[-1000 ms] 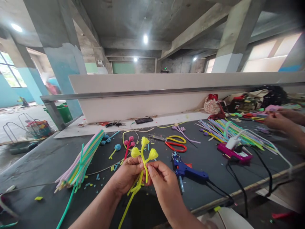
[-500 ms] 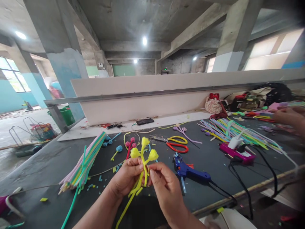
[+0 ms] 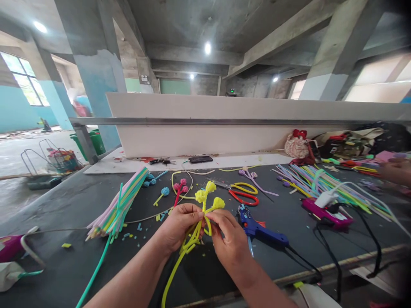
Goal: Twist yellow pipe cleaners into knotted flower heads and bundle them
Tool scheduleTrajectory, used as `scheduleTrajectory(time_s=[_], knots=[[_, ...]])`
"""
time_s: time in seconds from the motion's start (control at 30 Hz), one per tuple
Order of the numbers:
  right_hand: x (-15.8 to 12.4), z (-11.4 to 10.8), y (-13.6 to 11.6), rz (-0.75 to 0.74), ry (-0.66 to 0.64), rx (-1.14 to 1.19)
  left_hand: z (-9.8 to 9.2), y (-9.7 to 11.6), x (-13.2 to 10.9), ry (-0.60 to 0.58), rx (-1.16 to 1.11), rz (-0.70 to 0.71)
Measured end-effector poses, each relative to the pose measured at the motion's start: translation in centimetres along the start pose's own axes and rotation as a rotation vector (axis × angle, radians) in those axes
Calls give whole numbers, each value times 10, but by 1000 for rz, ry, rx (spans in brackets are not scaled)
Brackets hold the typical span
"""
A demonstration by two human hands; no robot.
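Observation:
A yellow pipe-cleaner flower point(image 3: 210, 187) with three fluffy heads is held upright above the dark table. My left hand point(image 3: 181, 222) pinches its stems, thumb and fingers closed around them. Close beside it, my right hand point(image 3: 228, 234) grips a bent end of a yellow stem between thumb and forefinger. Long yellow stems trail below my left hand. Behind the hands lie a pink pipe-cleaner flower point(image 3: 180, 188) and a small blue one point(image 3: 165, 191). To the right are scissors point(image 3: 242, 194) with yellow and red handles and a blue glue gun point(image 3: 261, 231).
A bundle of pastel pipe cleaners point(image 3: 122, 205) lies left; another bundle point(image 3: 330, 188) lies right. A magenta power strip point(image 3: 326, 214) trails black cords. A phone point(image 3: 201, 159) rests by the white partition point(image 3: 205, 141). Another person's hand point(image 3: 394, 169) shows at the far right.
My right hand has brought its fingers in closer to the stems, and a stem end now bends into a loop there. The whole view has shifted slightly.

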State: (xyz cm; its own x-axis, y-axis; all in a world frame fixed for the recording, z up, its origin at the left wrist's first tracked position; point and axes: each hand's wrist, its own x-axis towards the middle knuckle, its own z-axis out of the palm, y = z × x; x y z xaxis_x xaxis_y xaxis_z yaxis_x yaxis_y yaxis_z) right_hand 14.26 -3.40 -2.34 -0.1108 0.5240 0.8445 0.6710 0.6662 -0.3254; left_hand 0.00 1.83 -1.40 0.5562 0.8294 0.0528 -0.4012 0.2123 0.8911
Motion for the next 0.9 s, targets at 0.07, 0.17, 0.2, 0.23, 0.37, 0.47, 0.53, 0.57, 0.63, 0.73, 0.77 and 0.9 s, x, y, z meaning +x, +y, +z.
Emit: scheduleTrajectory(time_s=[0.07,0.17,0.2,0.23,0.37,0.47,0.53,0.57,0.63,0.73,0.77,0.9], knots=[[1,-2,2,-57,11,-88,0,-1,0,-2,13,-1],[4,-7,2,-99,51,-204,-1,-1,-1,-8,38,-6],[6,-8,1,-104,60,-224,-1,0,-2,-11,46,-9],[8,-10,-1,-105,65,-239,-1,0,-2,-15,55,-11],[12,-14,-6,-102,71,-276,0,2,-5,-22,102,-22],[10,-14,-7,-105,79,-289,2,1,-5,7,153,-15],[8,-13,-6,-113,54,-288,4,0,-4,37,202,-9],[7,-13,-5,-116,19,-295,4,-1,-3,52,233,-9],[8,-14,-5,-119,-94,-326,5,-3,-1,83,304,-12],[11,-21,-11,-136,-260,-380,5,-5,1,115,405,-12],[14,-25,-15,-151,-323,-404,5,-5,1,114,431,-10],[36,-39,-38,-171,-652,-505,10,-1,-5,29,485,0]])
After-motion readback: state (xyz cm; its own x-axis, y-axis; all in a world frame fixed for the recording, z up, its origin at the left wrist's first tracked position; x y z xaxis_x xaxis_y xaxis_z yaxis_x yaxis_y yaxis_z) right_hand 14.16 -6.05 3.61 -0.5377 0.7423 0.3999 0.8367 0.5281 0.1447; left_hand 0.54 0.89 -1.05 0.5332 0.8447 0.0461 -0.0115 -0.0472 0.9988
